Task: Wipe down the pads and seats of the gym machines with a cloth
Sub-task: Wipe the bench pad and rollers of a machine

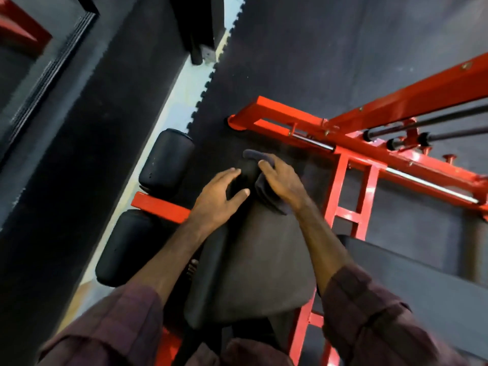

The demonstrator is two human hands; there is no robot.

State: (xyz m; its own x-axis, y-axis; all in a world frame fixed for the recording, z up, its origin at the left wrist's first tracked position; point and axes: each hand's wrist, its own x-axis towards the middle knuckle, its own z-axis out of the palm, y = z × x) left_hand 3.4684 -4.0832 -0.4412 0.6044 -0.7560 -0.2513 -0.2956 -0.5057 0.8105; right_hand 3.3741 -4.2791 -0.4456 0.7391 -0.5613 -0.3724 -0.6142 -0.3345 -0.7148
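Dark rubber floor mats with interlocking toothed edges cover the gym floor, with a pale strip of bare floor showing between two of them. On the mats stands a red steel machine frame carrying a dark grey seat, viewed from above. Two black roller pads sit on a red crossbar to the left of the seat. The cloth, dark and bunched, lies on the narrow front end of the seat, under the right hand, whose fingers are curled over it and hold it against the padding. The left hand rests on the same narrow end just beside the cloth, fingers spread and loosely bent, steadying the pad; whether it also grips the pad edge cannot be told. Judged from this position, the wipe has only reached the front tip, and the broad rear of the seat and the rollers remain. Risks: the bunched cloth may slide off the narrow nose, or pass over the seat with little contact, leaving streaks; knuckles could also strike the frame close by on the right.
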